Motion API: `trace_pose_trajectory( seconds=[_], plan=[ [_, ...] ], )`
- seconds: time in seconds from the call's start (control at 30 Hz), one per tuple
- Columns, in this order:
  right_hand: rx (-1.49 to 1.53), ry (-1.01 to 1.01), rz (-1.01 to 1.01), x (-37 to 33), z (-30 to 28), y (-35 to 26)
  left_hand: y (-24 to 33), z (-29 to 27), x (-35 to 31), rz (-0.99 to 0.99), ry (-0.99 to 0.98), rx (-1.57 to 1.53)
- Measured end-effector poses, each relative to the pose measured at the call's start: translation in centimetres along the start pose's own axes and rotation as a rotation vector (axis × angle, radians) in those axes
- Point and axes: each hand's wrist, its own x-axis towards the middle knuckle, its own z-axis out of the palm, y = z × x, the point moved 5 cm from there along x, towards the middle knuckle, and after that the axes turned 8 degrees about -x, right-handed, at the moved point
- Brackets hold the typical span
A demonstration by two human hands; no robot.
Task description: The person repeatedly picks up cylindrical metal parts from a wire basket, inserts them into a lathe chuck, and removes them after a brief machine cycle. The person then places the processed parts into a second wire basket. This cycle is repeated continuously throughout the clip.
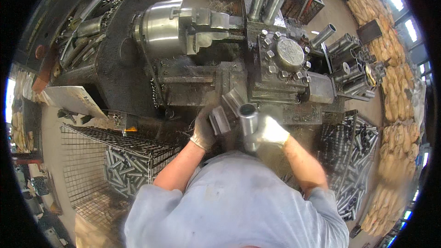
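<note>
My right hand (271,132), in a pale work glove, is closed round a short steel tube (248,118) whose open end faces up. To its left, my left hand (203,128), in a dark, dirty glove, is closed at the side of a bright, angular metal piece (220,120); its fingers are partly hidden. Another bright metal piece (234,100) lies just beyond, close to the tube's rim. Both hands are in front of a lathe, with its chuck (163,27) at the far left and its bolted tool post (290,53) at the far right.
Several steel tubes (274,4) stand upright behind the tool post, and more lie on a rack (353,95) to the right. A wire-mesh bin (82,151) with cut tubes (126,170) is at the left. Another bin of tubes (351,156) stands at the right, near stacked tan sacks (397,110).
</note>
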Motion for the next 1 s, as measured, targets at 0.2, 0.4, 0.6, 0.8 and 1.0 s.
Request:
trace_pose_trajectory(
  seconds=[0.2, 0.4, 0.6, 0.8, 1.0],
  plan=[
    [0.194, 0.589, -0.11, -3.3, -6.2, 0.8, 1.4, -0.9, 0.8, 0.057, 0.019, 0.139],
    [-0.428, 0.521, 0.041, -5.7, -10.1, 0.9, 3.3, -0.7, -1.5, 0.245, 0.174, 0.244],
    [-0.496, 1.061, -0.198, -1.5, -28.9, -6.5, 5.6, 3.7, -3.1, 0.695, -0.03, 0.935],
    [-0.574, 0.701, 0.111, 17.5, -37.0, -7.1, 5.2, 4.3, -3.1, 0.726, -0.127, 0.655],
    [-1.039, 0.874, -0.299, 9.0, -29.9, -17.8, 8.3, 9.4, -6.2, 0.654, 0.128, 0.776]
  ],
)
